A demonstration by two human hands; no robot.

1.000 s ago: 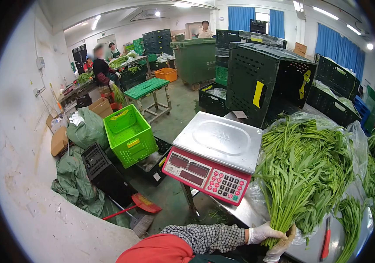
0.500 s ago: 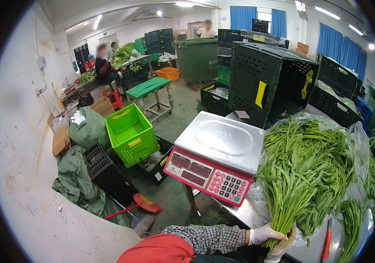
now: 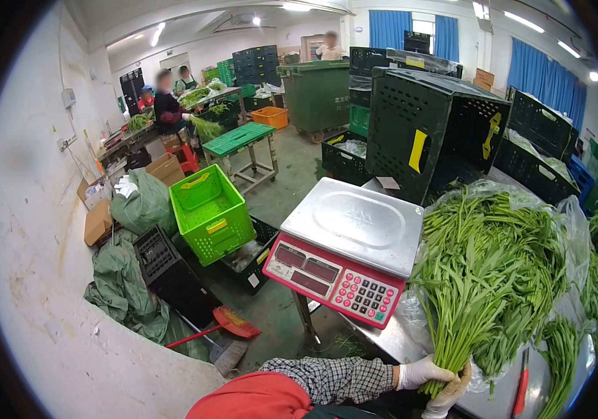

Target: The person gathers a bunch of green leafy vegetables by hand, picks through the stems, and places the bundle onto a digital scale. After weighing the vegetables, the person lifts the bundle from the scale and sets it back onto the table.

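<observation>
My left hand, in a white glove, is closed round the lower stems of a bunch of leafy greens that looks like water spinach. My gloved right hand wraps the stem ends from the other side, right against the left. The bunch's leaves lean onto a large heap of the same greens spread over clear plastic. To the right of my hands lies a red-handled knife on the metal table. A smaller bundle of greens rests beyond it.
A red-and-silver weighing scale stands left of the heap. Behind it is a large dark crate on its side. A bright green crate, a broom and green sacks sit at left. Several people work farther back.
My hands and the bunch stay almost in place. In the background, a seated person now holds a bunch of greens out beside the far table, and another person there stands more upright.
</observation>
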